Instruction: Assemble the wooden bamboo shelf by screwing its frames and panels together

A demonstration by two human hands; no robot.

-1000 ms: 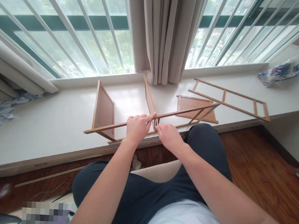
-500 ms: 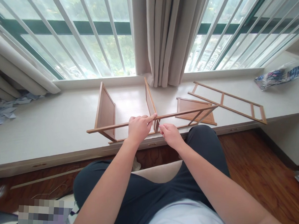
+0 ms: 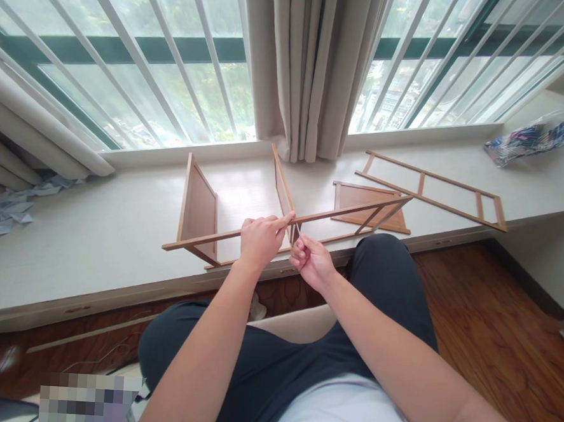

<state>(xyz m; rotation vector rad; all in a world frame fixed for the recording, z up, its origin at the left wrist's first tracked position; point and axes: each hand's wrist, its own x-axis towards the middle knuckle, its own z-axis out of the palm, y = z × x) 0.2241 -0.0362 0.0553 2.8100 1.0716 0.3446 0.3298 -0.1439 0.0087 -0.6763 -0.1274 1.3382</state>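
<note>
Both hands on wooden ladder frame [image 3: 349, 212], long axis left-right: left hand [image 3: 260, 240] clamps rail, right hand [image 3: 311, 261] pinches thin rod [image 3: 299, 228].

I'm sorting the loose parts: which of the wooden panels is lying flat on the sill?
The panel right of the curtain lies flat. The left panel and middle panel stand on edge in the frame.

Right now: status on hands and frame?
Left hand gripping frame rail. Right hand pinching thin pin beside middle panel. Spare panel and ladder frame lie clear.
</note>
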